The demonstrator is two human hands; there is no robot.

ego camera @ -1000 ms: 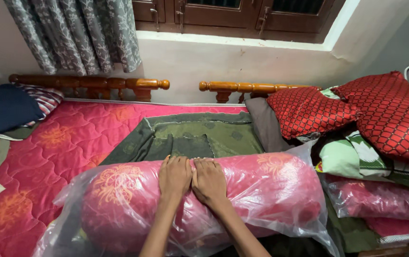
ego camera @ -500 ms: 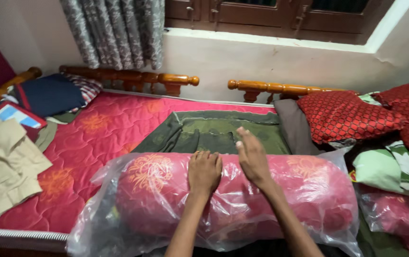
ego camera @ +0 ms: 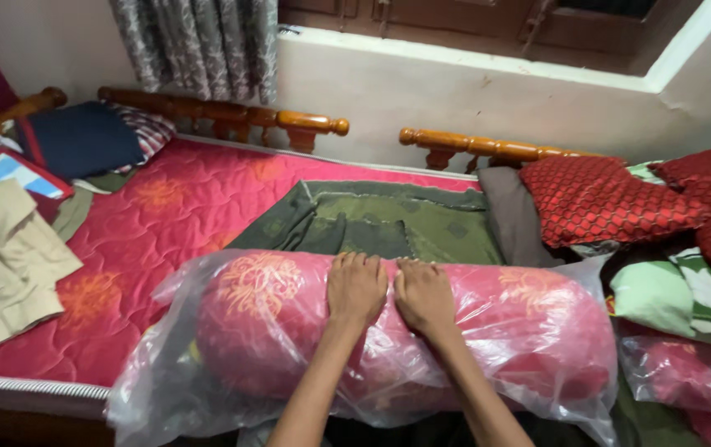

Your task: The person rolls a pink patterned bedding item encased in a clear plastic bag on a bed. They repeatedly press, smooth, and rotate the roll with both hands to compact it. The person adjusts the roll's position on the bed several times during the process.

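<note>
- our left hand (ego camera: 356,287) lies palm down on top of the red bolster (ego camera: 389,327), its fingers (ego camera: 354,263) flat and held together, gripping nothing.
- our right hand (ego camera: 423,294) lies the same way just beside the left one, fingers stretched out and pressed on the plastic, thumbs nearly touching.
- the red bolster is a long roll with an orange flower print, wrapped in a clear plastic bag (ego camera: 153,372), and it lies across the near edge of the bed (ego camera: 157,215).
- the bag hangs loose and crumpled past both ends of the bolster.
- just behind the bolster a dark green cloth (ego camera: 389,223) is spread flat on the pink quilted mattress.
- to the right of the bolster sit two red patterned cushions (ego camera: 604,203), with a grey pillow (ego camera: 511,219) between them and the green cloth.
- near the bolster's right end, below the cushions, lie a green and white bedding piece (ego camera: 678,290) and another plastic-wrapped red bundle (ego camera: 686,377).
- far to the left of the bolster lie folded beige clothes (ego camera: 0,265), and behind them a dark blue pillow (ego camera: 78,149).
- behind the bolster, past the mattress, runs a wooden rail (ego camera: 231,117) under a grey patterned curtain (ego camera: 198,41).
</note>
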